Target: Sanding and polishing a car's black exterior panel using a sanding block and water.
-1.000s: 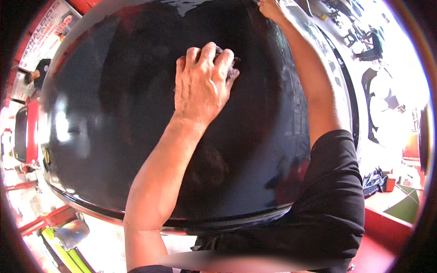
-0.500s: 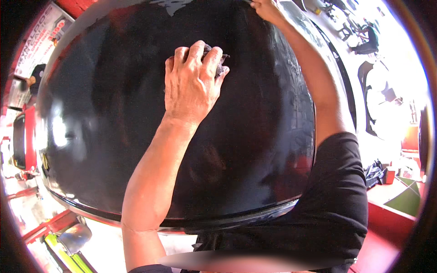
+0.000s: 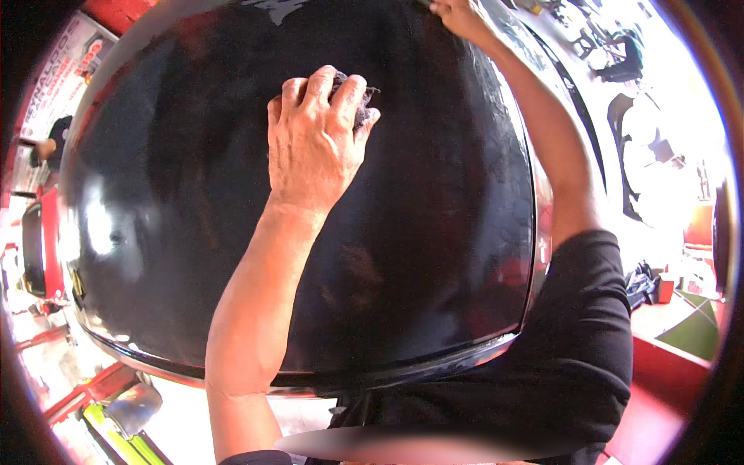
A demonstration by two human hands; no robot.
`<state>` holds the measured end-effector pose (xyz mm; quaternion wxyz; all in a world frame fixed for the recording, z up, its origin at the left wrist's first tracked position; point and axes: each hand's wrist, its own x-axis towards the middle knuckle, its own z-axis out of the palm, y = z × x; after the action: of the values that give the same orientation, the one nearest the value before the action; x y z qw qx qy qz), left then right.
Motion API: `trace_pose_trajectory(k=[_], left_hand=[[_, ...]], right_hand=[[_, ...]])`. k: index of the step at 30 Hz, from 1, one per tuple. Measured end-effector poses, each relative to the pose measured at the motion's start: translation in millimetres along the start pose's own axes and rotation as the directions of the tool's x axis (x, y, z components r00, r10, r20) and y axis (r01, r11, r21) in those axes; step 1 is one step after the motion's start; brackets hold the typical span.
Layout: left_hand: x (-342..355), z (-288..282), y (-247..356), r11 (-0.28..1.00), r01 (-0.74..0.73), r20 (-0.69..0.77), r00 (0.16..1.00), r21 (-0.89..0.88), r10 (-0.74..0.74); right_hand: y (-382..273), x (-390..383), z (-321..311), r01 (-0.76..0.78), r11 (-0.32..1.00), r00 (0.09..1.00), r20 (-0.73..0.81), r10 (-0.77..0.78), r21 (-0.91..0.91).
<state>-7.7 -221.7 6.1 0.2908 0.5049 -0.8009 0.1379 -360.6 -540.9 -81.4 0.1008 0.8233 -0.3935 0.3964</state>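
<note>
A large, curved, glossy black car panel point(image 3: 434, 209), which looks like a roof, spreads out in front of me. Near its middle, my left hand point(image 3: 318, 132) presses a bunched dark purple-grey cloth point(image 3: 361, 116) against the surface, fingers curled over it. My right hand point(image 3: 463, 19) reaches to the far right part of the panel, at the top edge of the view. Its fingers are bent together, and what they hold, if anything, is cut off by the frame. Pale streaks point(image 3: 273, 8) mark the paint at the far side.
A person point(image 3: 56, 143) in dark clothes is beyond the panel's left side, near a printed banner point(image 3: 62, 77). A red vehicle point(image 3: 48, 244) stands at the left. Dark stools and gear point(image 3: 620, 58) are at the far right, and a red bench-like surface point(image 3: 666, 387) lies at lower right.
My left hand has slid slightly left with the cloth, still on the panel. The right hand remains near the far edge, shifted a little in view.
</note>
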Motion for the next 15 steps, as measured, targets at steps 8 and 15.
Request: trace_pose_trajectory(k=[8,15], left_hand=[[-22,-5,-26,0.997,0.013,0.043,0.999,0.078,-0.016],[-10,-6,-8,0.999,0.016,0.026,1.0,0.049,-0.017]], right_hand=[[-116,-24,7,-0.158,0.986,0.952,0.273,0.139,0.049],[-69,-19,-30,-0.147,0.987,0.966,0.225,0.13,0.064]])
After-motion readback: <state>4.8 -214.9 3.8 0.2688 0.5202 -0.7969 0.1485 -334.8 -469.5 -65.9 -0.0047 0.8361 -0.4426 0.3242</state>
